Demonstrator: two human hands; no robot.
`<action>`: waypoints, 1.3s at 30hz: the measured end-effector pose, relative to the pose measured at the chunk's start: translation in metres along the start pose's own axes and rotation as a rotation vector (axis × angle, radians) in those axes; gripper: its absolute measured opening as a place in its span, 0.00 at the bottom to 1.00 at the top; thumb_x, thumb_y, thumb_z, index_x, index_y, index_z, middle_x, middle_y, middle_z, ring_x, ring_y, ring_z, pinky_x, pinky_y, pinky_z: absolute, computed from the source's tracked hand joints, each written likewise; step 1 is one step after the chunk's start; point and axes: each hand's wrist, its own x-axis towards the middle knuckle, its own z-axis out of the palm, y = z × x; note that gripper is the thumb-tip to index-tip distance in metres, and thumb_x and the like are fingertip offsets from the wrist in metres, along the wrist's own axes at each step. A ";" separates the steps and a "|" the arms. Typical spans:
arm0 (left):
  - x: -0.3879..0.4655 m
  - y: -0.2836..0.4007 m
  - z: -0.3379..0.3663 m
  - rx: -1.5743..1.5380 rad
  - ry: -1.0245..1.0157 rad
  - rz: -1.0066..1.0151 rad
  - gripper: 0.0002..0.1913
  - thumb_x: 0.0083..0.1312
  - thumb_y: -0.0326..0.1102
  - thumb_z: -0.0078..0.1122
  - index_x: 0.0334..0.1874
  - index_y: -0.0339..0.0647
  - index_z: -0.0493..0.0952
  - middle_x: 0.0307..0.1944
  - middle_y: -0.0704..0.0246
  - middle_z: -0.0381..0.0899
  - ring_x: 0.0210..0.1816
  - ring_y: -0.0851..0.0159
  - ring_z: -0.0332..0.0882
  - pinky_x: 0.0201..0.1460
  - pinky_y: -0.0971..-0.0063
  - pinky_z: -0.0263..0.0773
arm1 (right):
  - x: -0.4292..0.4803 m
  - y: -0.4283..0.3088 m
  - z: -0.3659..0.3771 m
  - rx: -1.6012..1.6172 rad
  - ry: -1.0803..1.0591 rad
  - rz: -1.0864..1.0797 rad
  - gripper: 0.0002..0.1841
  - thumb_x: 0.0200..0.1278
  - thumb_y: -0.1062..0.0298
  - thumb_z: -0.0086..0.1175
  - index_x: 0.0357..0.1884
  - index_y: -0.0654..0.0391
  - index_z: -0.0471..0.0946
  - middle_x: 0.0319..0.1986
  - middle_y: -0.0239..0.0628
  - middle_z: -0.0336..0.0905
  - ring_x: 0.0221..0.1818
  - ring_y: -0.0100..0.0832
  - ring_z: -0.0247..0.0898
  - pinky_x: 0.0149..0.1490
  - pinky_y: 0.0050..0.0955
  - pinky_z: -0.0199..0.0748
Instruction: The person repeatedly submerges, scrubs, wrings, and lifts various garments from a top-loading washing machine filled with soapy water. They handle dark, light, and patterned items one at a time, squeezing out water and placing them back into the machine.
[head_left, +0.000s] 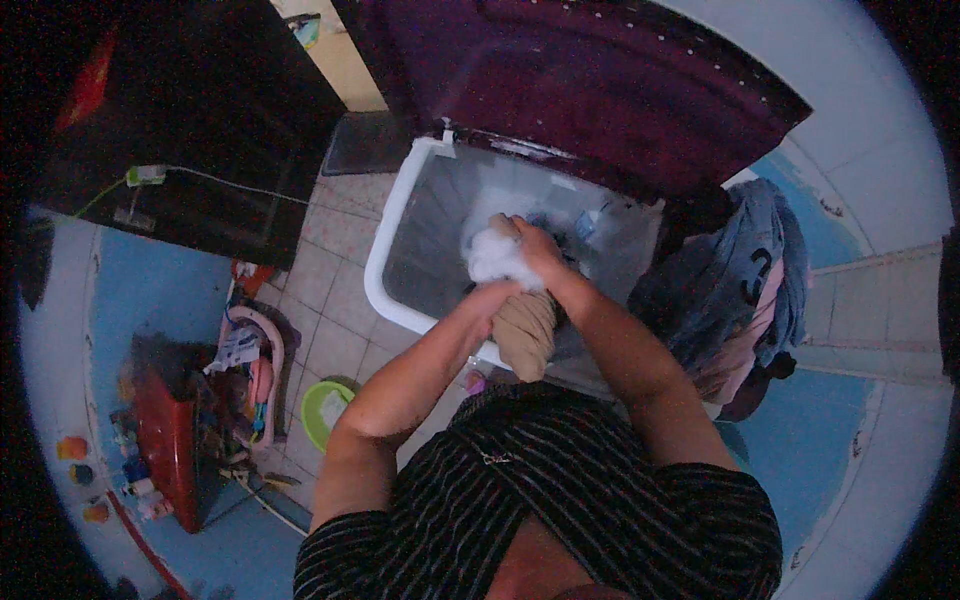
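Note:
Both hands grip a twisted tan cloth (527, 337) above the open tub of a white-rimmed washing machine (381, 262). My left hand (501, 298) holds its middle, and the lower part hangs over the machine's near rim. Farther from me, my right hand (537, 246) is closed around the cloth near its upper end. A thick lump of white suds (496, 255) clings to the cloth between the hands and hides part of it. Inside the tub, beyond my hands, dark and bluish wet things show through foam, too blurred to name.
The machine's dark purple lid (600, 82) stands raised at the back. Heaped clothes (720, 292), grey-blue and pink, lie against the right side. A green basin (315, 420) rests on the tiled floor (334, 292) at left, near a pink plastic container (279, 375) and a red cabinet (169, 450).

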 end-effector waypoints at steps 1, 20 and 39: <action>-0.004 -0.001 -0.002 -0.047 -0.028 0.011 0.15 0.63 0.39 0.59 0.49 0.41 0.75 0.43 0.62 0.81 0.44 0.59 0.80 0.48 0.61 0.77 | -0.002 -0.009 -0.007 -0.082 -0.031 -0.035 0.17 0.65 0.61 0.43 0.51 0.55 0.75 0.44 0.49 0.79 0.46 0.46 0.76 0.51 0.40 0.72; -0.050 0.015 0.039 0.830 0.232 0.946 0.09 0.66 0.31 0.51 0.47 0.38 0.72 0.35 0.65 0.79 0.31 0.67 0.77 0.30 0.74 0.72 | -0.086 -0.042 -0.001 1.748 -0.116 0.549 0.33 0.64 0.38 0.48 0.65 0.49 0.65 0.58 0.32 0.71 0.54 0.37 0.71 0.49 0.37 0.75; -0.018 0.004 0.001 -0.134 0.115 0.037 0.23 0.67 0.47 0.51 0.58 0.39 0.70 0.49 0.60 0.78 0.49 0.60 0.78 0.51 0.62 0.76 | -0.009 -0.006 -0.001 0.053 0.032 0.141 0.22 0.66 0.49 0.49 0.52 0.55 0.73 0.43 0.36 0.77 0.44 0.32 0.74 0.44 0.36 0.74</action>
